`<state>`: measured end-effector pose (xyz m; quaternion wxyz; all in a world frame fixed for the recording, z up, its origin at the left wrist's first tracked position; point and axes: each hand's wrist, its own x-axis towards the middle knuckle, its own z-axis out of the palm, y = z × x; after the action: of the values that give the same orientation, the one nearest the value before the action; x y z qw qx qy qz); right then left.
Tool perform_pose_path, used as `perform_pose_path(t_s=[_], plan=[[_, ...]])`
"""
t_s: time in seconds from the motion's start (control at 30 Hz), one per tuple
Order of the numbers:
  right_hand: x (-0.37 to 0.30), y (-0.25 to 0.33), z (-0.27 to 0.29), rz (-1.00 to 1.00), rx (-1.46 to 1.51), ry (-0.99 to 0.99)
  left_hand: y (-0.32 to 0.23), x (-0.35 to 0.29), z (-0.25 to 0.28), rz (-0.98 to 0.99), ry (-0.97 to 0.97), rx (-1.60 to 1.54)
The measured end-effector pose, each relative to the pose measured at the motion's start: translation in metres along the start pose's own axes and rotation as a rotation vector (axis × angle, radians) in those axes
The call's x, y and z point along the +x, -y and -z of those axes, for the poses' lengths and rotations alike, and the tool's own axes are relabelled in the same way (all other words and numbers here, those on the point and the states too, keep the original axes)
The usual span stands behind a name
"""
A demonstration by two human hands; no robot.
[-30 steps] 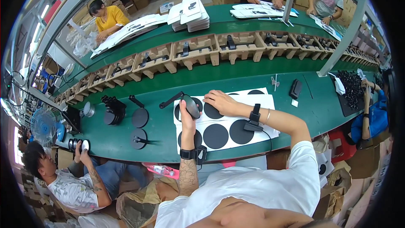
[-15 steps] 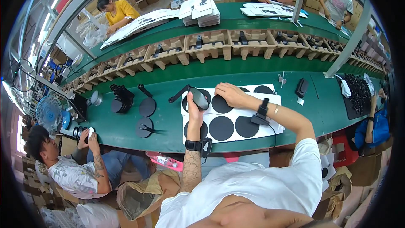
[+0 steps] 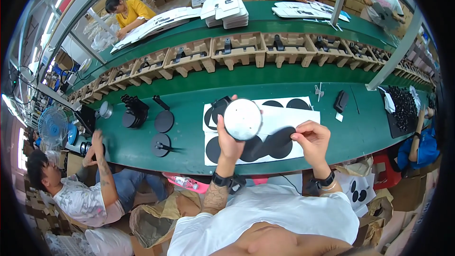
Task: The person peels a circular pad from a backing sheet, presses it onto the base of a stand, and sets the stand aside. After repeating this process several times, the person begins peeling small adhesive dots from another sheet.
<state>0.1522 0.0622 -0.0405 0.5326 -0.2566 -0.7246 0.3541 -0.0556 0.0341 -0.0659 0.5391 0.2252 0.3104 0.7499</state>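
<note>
My left hand grips a round stand base by its edge, the pale, metallic-looking underside turned up. A black arm sticks out beside that base. Between the thumb and fingers of my right hand is the edge of a thin black round pad, tilted and slightly blurred, its other end reaching toward the base. Pad and base look apart. Below both hands lies a white backing sheet with several more black round pads, some partly covered.
On the left stand black stands and a cluster of similar ones. A black block and a pile of small black parts lie right. Cardboard trays line the far side. A co-worker sits at left.
My left hand has turned the base over, so its pale underside shows. My right hand has lifted a black pad off the sheet and moved right and nearer.
</note>
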Motion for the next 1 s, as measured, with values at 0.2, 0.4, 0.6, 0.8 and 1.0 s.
perform_pose_path(t_s=[0.2, 0.4, 0.6, 0.8, 1.0], plan=[[0.009, 0.013, -0.036, -0.423, 0.745, -0.119, -0.018, -0.031, -0.047, -0.095, 0.129, -0.044], [0.009, 0.011, -0.042, -0.466, 0.863, -0.112, -0.019, -0.032, -0.047, -0.103, 0.225, -0.013], [0.009, 0.015, -0.045, -0.451, 0.820, -0.117, -0.020, -0.035, -0.045, -0.114, 0.231, -0.007], [0.011, 0.023, -0.045, -0.435, 0.783, -0.139, -0.021, -0.036, -0.043, -0.109, 0.264, -0.044], [0.013, 0.028, -0.041, -0.416, 0.674, -0.123, -0.030, -0.042, -0.056, -0.069, 0.265, -0.059]])
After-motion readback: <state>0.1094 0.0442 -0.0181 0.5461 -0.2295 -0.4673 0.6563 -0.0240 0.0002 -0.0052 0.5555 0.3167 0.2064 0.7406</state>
